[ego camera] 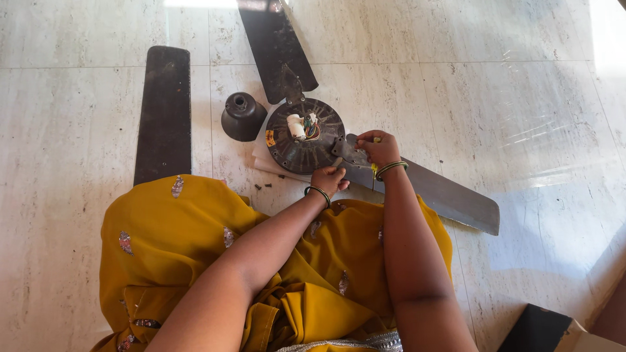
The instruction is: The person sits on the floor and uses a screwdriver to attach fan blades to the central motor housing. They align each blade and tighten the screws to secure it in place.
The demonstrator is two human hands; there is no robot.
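Right hand [378,147]: closed on yellow-handled tool, tip at blade bracket [351,151]. Left hand [329,178]: fingers curled against rim of fan motor [305,135], grip unclear. Motor: round, dark, wires exposed, on marble floor [521,98] before knees. Two blades attached: upper [277,42], right [443,192]. Loose blade [163,114] at left. Dark canopy cup [242,116] beside motor. Small screws [264,186] near left hand.

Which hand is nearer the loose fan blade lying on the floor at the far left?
Left. The left hand rests at the motor housing's near edge, closer to the loose blade; the right hand is farther right, on the attached blade's bracket.
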